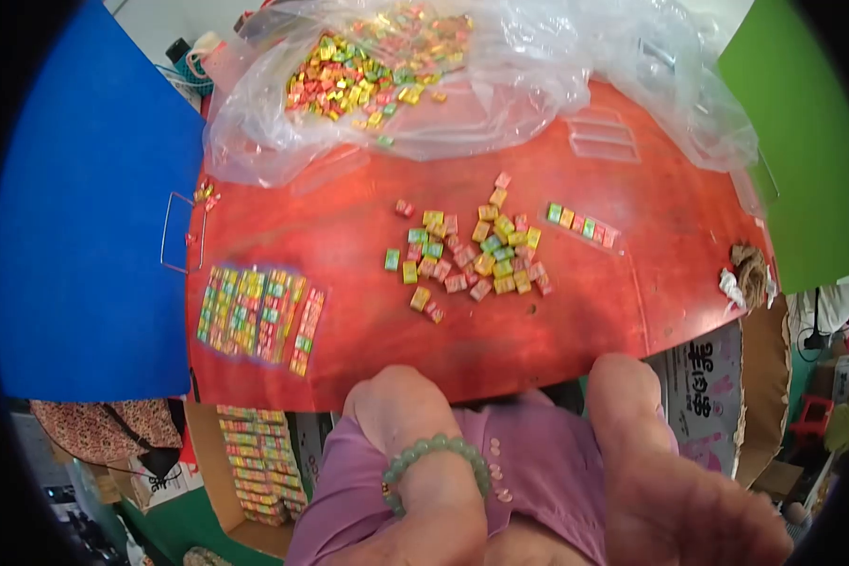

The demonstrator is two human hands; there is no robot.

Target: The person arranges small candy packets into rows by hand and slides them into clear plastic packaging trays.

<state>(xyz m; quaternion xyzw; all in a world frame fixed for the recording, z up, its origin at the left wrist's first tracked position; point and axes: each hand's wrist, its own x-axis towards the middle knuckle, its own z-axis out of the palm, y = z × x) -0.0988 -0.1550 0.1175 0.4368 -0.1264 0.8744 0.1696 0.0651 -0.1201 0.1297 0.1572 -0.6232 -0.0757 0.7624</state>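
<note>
Lying on the table [594,311] are blocks [483,264]; nearer, cropped left hand [424,544], blurred right hand [700,514]; I cannot tell either's opening or hold.

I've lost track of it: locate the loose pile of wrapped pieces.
In the head view, the loose pile lies at the middle of the red table, between the group of filled strips on the left and the single strip on the right.

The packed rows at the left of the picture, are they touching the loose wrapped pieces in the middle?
Apart. The head view plainly shows bare red tabletop between the packed rows and the loose wrapped pieces.
</note>
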